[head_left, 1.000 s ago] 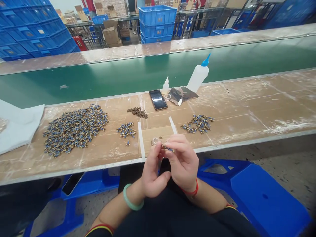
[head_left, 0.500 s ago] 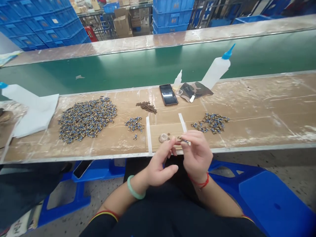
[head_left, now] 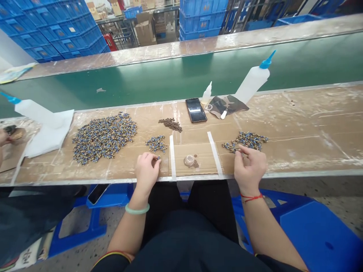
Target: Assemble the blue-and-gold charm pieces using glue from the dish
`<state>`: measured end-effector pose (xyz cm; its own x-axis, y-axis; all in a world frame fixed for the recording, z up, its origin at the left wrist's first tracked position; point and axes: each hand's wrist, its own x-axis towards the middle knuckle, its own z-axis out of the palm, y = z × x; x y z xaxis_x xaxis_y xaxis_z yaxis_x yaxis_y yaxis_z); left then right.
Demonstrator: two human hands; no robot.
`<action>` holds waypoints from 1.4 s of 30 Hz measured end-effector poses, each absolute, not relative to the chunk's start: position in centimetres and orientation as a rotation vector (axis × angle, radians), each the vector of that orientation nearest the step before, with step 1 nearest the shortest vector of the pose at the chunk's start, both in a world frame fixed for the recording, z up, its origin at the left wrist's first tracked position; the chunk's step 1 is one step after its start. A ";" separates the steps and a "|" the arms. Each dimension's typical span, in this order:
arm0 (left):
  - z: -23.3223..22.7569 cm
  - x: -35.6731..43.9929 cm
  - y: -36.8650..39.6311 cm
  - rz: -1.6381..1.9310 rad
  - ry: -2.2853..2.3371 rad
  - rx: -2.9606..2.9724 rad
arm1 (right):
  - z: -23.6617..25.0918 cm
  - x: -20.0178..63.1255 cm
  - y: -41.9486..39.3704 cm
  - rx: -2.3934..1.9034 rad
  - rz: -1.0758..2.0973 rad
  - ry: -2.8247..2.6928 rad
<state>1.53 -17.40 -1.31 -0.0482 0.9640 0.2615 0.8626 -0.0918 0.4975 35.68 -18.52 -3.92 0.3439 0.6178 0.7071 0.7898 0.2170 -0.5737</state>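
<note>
My left hand [head_left: 147,168] is closed in a pinch at the near side of a small heap of blue-and-gold metal parts [head_left: 156,143]. One such part shows at its fingertips. My right hand [head_left: 250,165] pinches at the near edge of another heap of the same parts [head_left: 251,139], and what its fingertips hold is too small to make out. Between the hands lies a cardboard pad [head_left: 181,147] with a white tape strip along each side. On the pad sit a small clear round dish [head_left: 188,161] and a few brown bits [head_left: 196,164].
A large heap of parts [head_left: 104,136] spreads out at left, with brown pellets [head_left: 171,124] behind the pad. Further back are a phone [head_left: 196,110], a small dropper bottle [head_left: 207,93] and a big white bottle [head_left: 252,83]. Another person's hand [head_left: 3,137] shows at far left.
My hands were together over the pad, with a small part at the right fingertips. They have parted, the left to the small heap, the right to the right-hand heap.
</note>
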 end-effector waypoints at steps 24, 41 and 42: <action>0.2 8.2 -21.3 1.296 1.035 1.714 | -0.1 24.8 -22.5 -0.808 0.532 -1.557; -1.4 10.0 -20.7 0.952 0.954 1.125 | -3.1 26.3 -22.1 -0.828 0.977 -1.382; -1.0 9.7 -20.5 0.971 1.005 1.209 | -3.5 26.9 -22.1 -0.861 0.986 -1.359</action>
